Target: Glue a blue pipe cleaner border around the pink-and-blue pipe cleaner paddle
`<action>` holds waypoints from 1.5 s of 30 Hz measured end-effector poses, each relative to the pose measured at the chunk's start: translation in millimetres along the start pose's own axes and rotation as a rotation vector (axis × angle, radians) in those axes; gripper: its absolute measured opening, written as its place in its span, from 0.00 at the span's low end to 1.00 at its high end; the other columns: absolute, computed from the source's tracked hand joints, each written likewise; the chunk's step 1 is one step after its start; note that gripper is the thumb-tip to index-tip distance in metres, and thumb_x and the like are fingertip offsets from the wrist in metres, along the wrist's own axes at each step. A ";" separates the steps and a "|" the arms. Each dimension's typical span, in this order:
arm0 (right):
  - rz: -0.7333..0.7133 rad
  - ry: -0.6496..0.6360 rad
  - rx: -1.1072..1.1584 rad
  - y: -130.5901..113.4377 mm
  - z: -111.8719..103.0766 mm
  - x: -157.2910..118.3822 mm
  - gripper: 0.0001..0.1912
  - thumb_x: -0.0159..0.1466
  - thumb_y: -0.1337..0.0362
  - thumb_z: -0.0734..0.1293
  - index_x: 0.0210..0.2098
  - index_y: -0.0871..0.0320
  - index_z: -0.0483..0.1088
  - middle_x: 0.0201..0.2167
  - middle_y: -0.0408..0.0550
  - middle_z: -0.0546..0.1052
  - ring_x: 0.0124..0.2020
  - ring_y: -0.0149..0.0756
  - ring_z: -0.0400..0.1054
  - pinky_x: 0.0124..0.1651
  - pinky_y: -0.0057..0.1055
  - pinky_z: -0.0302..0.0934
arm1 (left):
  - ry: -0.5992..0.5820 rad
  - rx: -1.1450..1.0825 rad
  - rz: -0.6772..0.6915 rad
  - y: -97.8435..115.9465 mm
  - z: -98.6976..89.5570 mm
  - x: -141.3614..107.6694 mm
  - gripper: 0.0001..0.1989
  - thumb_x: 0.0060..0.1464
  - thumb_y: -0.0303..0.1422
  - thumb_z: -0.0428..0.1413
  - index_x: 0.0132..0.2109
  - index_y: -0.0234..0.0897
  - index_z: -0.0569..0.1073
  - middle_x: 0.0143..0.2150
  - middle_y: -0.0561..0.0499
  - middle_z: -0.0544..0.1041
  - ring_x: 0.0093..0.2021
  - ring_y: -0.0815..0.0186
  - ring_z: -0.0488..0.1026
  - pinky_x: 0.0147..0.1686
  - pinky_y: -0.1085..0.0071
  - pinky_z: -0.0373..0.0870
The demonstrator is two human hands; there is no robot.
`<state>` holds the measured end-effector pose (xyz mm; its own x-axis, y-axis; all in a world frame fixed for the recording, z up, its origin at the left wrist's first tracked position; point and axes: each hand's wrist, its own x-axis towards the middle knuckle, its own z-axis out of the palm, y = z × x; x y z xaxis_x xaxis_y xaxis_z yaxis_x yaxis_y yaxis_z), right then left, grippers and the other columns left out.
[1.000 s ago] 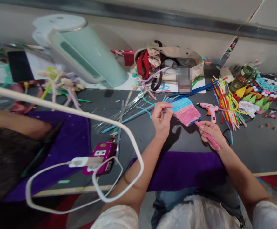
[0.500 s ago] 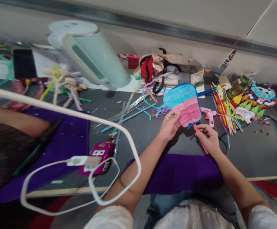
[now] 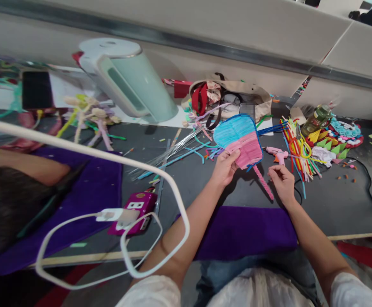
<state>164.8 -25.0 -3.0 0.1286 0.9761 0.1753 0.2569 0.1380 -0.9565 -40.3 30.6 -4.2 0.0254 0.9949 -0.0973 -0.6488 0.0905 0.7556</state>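
A hand fan point(image 3: 235, 143) of fuzzy pipe cleaners, blue above and pink below with a dark blue edge, is held up over the table. My left hand point(image 3: 227, 166) pinches its lower left edge, thumb on the pink face. From the fan's bottom a twisted pink handle point(image 3: 263, 182) slants down to the right. Just right of that handle, and apart from it, is my right hand point(image 3: 282, 182), its fingers loosely curved with nothing visible in them. A pink hot glue gun point(image 3: 278, 155) lies beyond my right hand.
Bundled pipe cleaners point(image 3: 297, 149) and a green bottle point(image 3: 315, 120) are to the right. A kettle point(image 3: 141, 81) and canvas bag point(image 3: 256, 94) stand behind. On the left are a purple power strip point(image 3: 138, 209), a looping white cable point(image 3: 173, 187) and another person's arm point(image 3: 22, 164).
My right hand has let go of the pink handle and moved slightly right. The fan, still in my left hand, appears a little farther left as the view shifts.
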 end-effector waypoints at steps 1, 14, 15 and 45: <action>-0.015 0.010 -0.016 -0.8 1.1 1.6 0.14 0.60 0.49 0.70 0.34 0.54 0.74 0.30 0.45 0.77 0.29 0.35 0.69 0.34 0.32 0.67 | -0.004 0.004 0.005 -0.1 0.9 -0.4 0.24 0.42 0.40 0.76 0.44 0.34 0.81 0.37 0.47 0.85 0.31 0.62 0.82 0.31 0.69 0.81; 0.228 -0.161 0.261 -31.8 27.2 3.7 0.23 0.54 0.43 0.75 0.32 0.55 0.71 0.23 0.38 0.70 0.20 0.27 0.58 0.22 0.26 0.59 | -0.161 0.200 0.154 -0.2 9.9 -13.9 0.35 0.40 0.48 0.76 0.52 0.39 0.73 0.49 0.46 0.82 0.45 0.60 0.81 0.42 0.68 0.78; 0.220 -0.144 0.262 -34.1 28.9 3.2 0.22 0.55 0.43 0.75 0.32 0.54 0.70 0.23 0.38 0.70 0.20 0.27 0.58 0.22 0.26 0.58 | -0.210 0.237 0.183 0.2 10.9 -15.9 0.40 0.38 0.47 0.77 0.55 0.40 0.71 0.54 0.44 0.81 0.50 0.57 0.80 0.47 0.66 0.78; -0.101 0.079 0.210 -34.3 43.8 -21.0 0.12 0.64 0.55 0.73 0.38 0.55 0.69 0.30 0.39 0.73 0.24 0.26 0.65 0.25 0.23 0.62 | -0.248 0.597 0.492 4.5 9.4 -36.6 0.27 0.54 0.43 0.69 0.56 0.37 0.72 0.46 0.47 0.79 0.41 0.65 0.79 0.43 0.69 0.78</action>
<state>111.3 -42.8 15.9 0.1893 0.9403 0.2828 0.0682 0.2747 -0.9591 -37.0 -5.0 8.9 0.0565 0.9014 0.4293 -0.1166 -0.4211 0.8995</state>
